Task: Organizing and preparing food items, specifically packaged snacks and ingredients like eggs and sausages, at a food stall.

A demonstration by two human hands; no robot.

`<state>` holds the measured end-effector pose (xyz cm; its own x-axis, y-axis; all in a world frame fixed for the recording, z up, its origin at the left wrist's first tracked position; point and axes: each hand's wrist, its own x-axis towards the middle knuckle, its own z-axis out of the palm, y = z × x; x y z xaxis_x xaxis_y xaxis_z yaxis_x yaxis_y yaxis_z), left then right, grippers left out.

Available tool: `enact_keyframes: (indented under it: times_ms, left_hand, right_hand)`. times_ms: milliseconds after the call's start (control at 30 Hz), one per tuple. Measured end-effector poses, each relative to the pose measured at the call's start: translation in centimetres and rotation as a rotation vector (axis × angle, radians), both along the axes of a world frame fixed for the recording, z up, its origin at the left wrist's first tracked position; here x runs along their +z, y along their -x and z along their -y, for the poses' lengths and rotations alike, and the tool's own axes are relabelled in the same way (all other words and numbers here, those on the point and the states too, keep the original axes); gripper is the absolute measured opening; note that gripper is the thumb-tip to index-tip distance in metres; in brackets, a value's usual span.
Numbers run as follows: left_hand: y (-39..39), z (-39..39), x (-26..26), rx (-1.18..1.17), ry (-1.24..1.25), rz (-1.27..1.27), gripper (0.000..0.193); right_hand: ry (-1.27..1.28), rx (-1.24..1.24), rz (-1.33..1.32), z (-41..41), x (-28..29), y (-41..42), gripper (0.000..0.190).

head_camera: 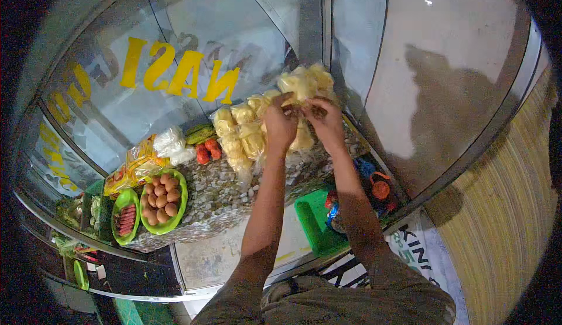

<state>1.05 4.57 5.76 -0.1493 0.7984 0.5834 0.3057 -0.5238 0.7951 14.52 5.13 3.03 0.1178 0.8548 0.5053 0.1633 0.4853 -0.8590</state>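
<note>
Both my hands meet over a pile of clear plastic bags of pale yellow food [252,140] inside a glass display case. My left hand [281,125] has its fingers curled at the near edge of an upper bag [300,83]. From the other side, my right hand [326,121] pinches at the same bag, fingertips close to the left ones. The exact grip is blurred, and my hands cover part of the bags. More of these bags lie in rows to the left and below, on a pebble-patterned sheet [219,186].
Left of the bags are red packets [208,151], green vegetables [199,133], a yellow packet [136,162], a green bowl of eggs [183,202] and a green dish of sausages [116,233]. A green tray [309,224] sits under my right forearm. Curved glass [246,13] bearing lettering stands beyond.
</note>
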Motion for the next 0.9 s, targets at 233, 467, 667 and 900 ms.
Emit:
enact_keyframes:
  times_ms: [233,467,667,900]
  left_hand:
    - [-5.0,3.4,-4.3,-0.066,0.022,-0.052,0.036]
    - [-7.5,3.2,-9.5,0.038,0.017,-0.234,0.032]
    - [-7.1,3.8,-10.3,-0.036,0.189,-0.271,0.032]
    - [-7.6,2.9,-11.4,-0.011,0.108,-0.352,0.039]
  right_hand:
    - [-0.023,-0.216,-0.134,4.3,-2.7,-3.6,0.028]
    - [0.053,-0.202,0.161,3.0,-8.9,-6.9,0.045]
    - [0.117,-0.127,0.143,2.7,-10.3,-5.6,0.048]
    - [0.179,-0.142,0.23,0.5,-11.7,-6.4,0.043]
